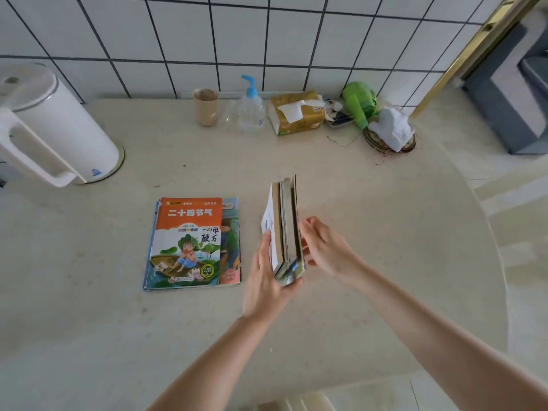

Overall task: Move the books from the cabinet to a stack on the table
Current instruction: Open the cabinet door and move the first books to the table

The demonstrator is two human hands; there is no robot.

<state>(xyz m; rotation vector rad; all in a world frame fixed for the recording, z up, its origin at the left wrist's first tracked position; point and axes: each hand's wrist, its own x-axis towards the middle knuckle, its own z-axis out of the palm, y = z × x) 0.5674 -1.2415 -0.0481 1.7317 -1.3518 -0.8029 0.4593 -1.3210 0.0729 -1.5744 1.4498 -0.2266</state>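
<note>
A flat stack (192, 244) of books already lies on the table (89, 292). Just right of it, the left hand (265, 277) and right hand (323, 247) clasp an upright bundle of books (284, 229) between them, not yet laid on the stack. The cabinet is out of view, so I cannot tell what remains there.

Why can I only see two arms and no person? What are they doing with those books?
The camera sits on the person's head and looks down, so you see only their own arms. There is just this one picture, taken from above a pale, speckled table by a white tiled wall. The left hand and right hand hold a small bundle of thin books upright between them, one hand on each side. Beside it lies a flat stack of books with an orange picture cover on top. Farther back stand a white electric kettle, a beige cup, a clear pump bottle with a blue top and a yellow tissue pack.
</note>
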